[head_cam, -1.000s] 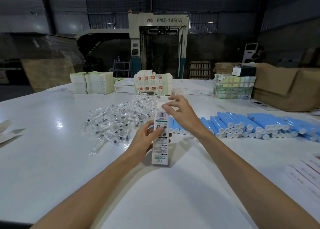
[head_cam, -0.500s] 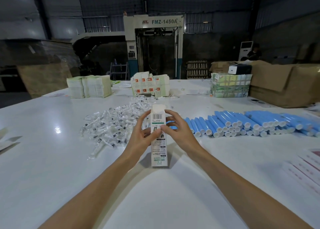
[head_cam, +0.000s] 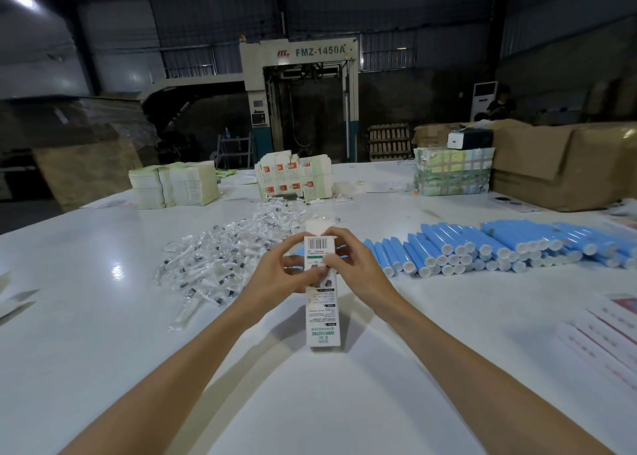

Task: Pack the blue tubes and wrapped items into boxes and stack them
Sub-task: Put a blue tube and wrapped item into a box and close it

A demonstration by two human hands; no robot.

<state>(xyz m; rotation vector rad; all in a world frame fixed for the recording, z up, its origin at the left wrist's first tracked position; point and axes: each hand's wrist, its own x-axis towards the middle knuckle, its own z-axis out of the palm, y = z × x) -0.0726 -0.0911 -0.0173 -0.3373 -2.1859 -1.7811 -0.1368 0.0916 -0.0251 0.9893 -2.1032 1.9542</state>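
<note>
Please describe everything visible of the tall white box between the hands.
The box is a tall, narrow carton, apparently white cardboard, with a barcode near its top, a green band below it and green print near its base. It stands upright on the white table, a white flap raised at its top. The left hand and right hand grip its upper half from either side.

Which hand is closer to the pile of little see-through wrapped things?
Left. The left hand holds the box on the side next to the pile of wrapped items; the right hand holds the box's other side, away from the pile.
</note>
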